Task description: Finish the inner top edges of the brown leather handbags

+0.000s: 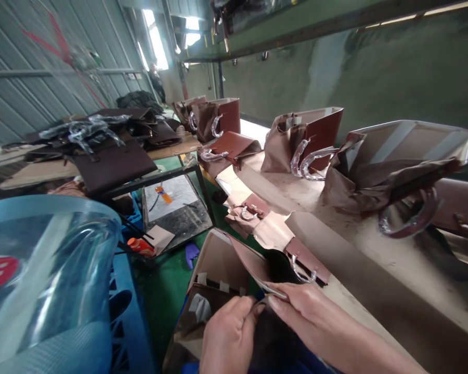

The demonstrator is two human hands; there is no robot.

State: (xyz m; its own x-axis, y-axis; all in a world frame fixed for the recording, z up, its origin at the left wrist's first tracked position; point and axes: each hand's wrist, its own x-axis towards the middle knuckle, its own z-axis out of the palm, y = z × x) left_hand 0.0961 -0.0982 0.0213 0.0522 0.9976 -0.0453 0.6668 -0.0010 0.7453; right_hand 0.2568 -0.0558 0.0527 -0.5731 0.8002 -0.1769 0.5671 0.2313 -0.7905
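An open brown bag (218, 254) with a pale inside and bits of white tape stands low in front of me. My left hand (230, 332) is closed, thumb and fingers pinching the bag's edge at its near side. Just right of it, my right hand (300, 306) grips the rim of the same bag between thumb and fingers. The two hands almost touch. Part of the bag's lower body is hidden behind my hands.
On the long bench (366, 259) at the right stand several brown bags (323, 135) with plastic-wrapped handles. A large clear blue container (62, 280) rises at the near left, beside a blue crate (130, 311). Dark bags (115, 166) lie on a table behind.
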